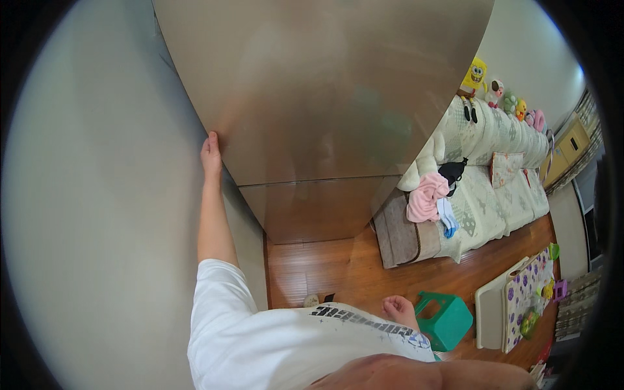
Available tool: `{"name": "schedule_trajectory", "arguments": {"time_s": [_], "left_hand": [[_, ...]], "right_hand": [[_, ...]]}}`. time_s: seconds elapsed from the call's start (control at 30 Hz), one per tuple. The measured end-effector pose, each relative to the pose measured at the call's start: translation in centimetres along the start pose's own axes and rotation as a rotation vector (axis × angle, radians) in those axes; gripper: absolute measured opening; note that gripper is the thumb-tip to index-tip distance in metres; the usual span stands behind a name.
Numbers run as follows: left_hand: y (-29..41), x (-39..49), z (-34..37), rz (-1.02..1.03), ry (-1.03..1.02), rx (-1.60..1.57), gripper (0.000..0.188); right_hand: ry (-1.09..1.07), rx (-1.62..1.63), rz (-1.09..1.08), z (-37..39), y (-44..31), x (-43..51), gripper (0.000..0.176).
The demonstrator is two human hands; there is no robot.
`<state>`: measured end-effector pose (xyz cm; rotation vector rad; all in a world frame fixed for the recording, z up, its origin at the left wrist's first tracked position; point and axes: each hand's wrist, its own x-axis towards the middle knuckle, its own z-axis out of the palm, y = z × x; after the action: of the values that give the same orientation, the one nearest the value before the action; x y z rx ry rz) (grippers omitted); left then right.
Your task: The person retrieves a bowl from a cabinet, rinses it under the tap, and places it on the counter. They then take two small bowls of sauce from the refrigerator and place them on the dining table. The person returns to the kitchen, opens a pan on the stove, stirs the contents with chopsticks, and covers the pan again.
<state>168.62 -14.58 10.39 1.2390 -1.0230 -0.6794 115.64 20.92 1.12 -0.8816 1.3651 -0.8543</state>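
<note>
Before me stands a tall glossy refrigerator (312, 112) with an upper door and a lower section. My left hand (211, 151) reaches up along the wall and rests at the left edge of the upper door; its thumb shows at the edge and the other fingers are partly hidden. Low at my right side, my right hand (397, 308) hangs near my shirt with its fingers loosely curled. Whether anything is inside that hand cannot be seen. Just beyond it is a green plastic stool (447, 319).
A pale wall (112, 195) runs close on the left. To the right is a sofa (487, 214) with a pink cloth (428, 197), socks (447, 217), a black bag (452, 171) and several plush toys (477, 75). A low table (516, 297) stands beyond the stool.
</note>
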Motion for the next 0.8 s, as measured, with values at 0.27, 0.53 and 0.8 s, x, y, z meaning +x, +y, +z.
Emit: {"name": "schedule_trajectory", "arguments": {"time_s": [0.27,0.53,0.8], "left_hand": [[-0.3,-1.4,1.2,0.051,0.172,0.246,0.083],[3.9,-15.3,0.7,0.091,0.225,0.209,0.050],[8.4,-36.8,3.3,0.090,0.153,-0.002,0.026]], "right_hand": [[-0.051,-0.105,-0.020,-0.2,0.4,1.1,0.015],[-0.190,-0.089,-0.074,-1.4,1.9,-1.8,0.016],[-0.292,-0.127,-0.335,-2.9,0.1,-2.7,0.016]]}}
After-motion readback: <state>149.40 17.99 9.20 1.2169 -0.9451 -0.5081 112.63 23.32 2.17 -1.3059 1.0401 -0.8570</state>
